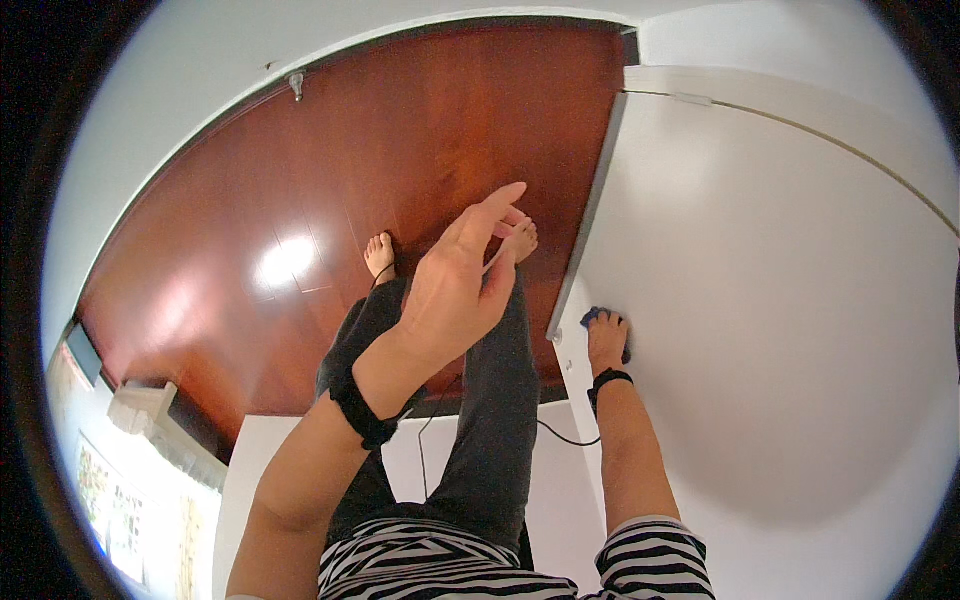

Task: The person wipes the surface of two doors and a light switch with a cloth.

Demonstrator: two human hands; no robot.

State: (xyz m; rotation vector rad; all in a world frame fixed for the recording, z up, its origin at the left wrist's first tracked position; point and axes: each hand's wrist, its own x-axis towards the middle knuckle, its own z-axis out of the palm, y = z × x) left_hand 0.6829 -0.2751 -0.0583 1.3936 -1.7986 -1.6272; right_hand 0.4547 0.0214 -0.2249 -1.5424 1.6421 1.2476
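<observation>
The dark blue cloth (589, 318) lies directly under the right hand (606, 338), against the white panel (780, 300), just right of its grey edge strip (590, 220). Its visible bits stick out at upper left and lower right, so it seems to slant that way — the palm hides the rest, and I cannot tell its true long axis. The right hand is the nearer one, fingers bent over the cloth and pointing up the view. The left hand (455, 280) hangs well apart, loosely curled — nothing visible in it — above the red-brown floor (450, 120).
</observation>
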